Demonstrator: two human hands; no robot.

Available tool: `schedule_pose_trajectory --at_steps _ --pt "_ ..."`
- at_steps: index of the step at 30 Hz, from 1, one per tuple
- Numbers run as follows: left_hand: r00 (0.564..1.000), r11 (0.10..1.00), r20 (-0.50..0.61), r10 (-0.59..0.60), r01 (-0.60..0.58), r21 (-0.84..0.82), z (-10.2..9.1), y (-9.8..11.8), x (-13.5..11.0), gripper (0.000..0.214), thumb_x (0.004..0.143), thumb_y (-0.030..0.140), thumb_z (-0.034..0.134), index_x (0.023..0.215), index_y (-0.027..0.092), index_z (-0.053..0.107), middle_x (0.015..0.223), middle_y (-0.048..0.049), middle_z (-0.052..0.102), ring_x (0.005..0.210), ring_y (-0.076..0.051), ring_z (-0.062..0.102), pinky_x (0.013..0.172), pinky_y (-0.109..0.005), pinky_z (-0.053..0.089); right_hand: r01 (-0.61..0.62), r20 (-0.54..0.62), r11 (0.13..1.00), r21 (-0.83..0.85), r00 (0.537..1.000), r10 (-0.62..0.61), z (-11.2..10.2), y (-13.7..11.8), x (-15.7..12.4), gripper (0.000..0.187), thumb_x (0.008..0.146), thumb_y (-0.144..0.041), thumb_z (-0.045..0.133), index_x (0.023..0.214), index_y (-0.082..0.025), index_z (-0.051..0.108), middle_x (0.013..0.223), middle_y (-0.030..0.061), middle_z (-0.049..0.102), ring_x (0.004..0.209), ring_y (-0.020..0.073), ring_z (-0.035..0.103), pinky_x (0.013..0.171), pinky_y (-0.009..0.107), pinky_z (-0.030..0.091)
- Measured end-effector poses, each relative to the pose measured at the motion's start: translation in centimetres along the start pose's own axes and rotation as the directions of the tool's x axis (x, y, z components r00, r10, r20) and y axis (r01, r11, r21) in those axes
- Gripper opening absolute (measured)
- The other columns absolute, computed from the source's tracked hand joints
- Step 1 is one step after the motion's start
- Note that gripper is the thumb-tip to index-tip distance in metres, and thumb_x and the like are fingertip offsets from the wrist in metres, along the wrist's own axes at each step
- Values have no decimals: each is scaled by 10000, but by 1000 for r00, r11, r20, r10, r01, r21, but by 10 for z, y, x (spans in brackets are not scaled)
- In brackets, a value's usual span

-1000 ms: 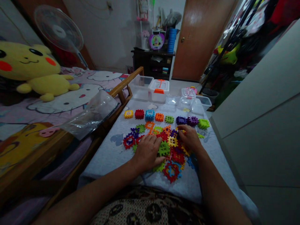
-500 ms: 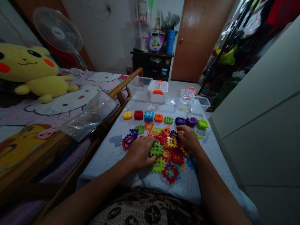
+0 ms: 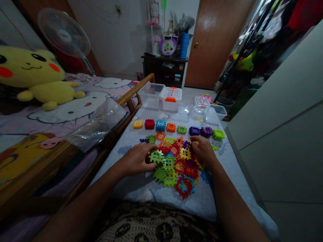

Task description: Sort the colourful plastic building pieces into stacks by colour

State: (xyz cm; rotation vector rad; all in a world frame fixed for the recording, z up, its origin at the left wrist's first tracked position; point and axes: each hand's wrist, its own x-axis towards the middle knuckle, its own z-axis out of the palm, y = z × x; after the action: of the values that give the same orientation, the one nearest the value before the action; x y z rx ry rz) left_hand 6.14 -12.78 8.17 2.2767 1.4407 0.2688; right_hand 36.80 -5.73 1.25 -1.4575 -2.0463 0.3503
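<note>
From my remote post I see toothed pieces (image 3: pixel 179 166) in red, green, yellow, orange, purple and blue at the centre of the frame, below a row of blocks (image 3: pixel 181 129) running yellow, red, blue, orange, green, two purples and lime. The bench cloth (image 3: pixel 133 188) is pale with grey-blue patches. At upper left, a yellow plush toy (image 3: pixel 49 91) shows orange-red cheeks; its pink bedsheet (image 3: pixel 15 116) carries white cartoon faces.

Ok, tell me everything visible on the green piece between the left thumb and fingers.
The green piece is a thin, squarish tile with toothed edges and a barred, window-like cutout; shiny, plastic by its look. It sits at the pile's left side, in the left hand's thumb-finger gap; whether gripped or just touched, I can't tell. Another green tile is at its right; contact there is unclear.
</note>
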Motion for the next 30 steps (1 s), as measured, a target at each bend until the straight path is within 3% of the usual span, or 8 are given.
schedule_pose_trajectory --at_steps 6,10,17,21,25,30 --pt "996 987 73 -56 67 -149 -19 -13 -15 461 755 375 649 1181 211 585 1144 -73 662 978 -239 642 828 -342 499 0 11 1000 4 1000 0 0 0 0 259 848 -252 499 985 -157 697 1002 120 720 946 252 647 881 415 494" --pt "1000 988 -1 -2 2 -155 -20 1 -6 441 751 357 653 1166 222 585 1165 -66 660 1024 -240 632 878 -356 497 -1 18 1000 7 1000 1 2 0 1 260 851 -267 501 978 -157 699 1003 124 719 947 260 646 876 428 495" --pt "971 976 -107 212 -216 -28 12 37 69 450 699 323 656 1130 202 604 1150 -99 664 1061 -289 613 930 -432 486 -10 18 993 115 1000 8 -3 -2 -2 262 876 -345 521 993 -190 697 1018 101 720 954 249 654 882 424 496" --pt "969 974 -93 228 -226 34 31 45 104 467 689 319 670 1127 167 616 1108 -125 681 1018 -314 628 888 -442 505 15 114 965 261 992 -46 -12 -6 -4 334 887 -408 556 1137 -209 655 1152 93 687 1074 249 627 949 423 477" --pt "967 972 -98 234 -230 50 40 47 115 501 725 456 679 1125 160 624 1106 -129 683 1019 -315 632 892 -439 500 78 187 950 302 972 -139 -14 -8 -4 527 796 -430 696 1269 -228 580 1285 101 617 1197 266 557 1025 448 433" --pt "959 966 -110 260 -260 18 45 39 113 525 721 414 707 1167 159 603 1161 -131 670 1069 -304 623 941 -421 482 128 212 952 278 958 -191 -7 -3 -2 518 787 -350 716 1273 -241 571 1264 97 610 1191 255 552 1033 449 426"
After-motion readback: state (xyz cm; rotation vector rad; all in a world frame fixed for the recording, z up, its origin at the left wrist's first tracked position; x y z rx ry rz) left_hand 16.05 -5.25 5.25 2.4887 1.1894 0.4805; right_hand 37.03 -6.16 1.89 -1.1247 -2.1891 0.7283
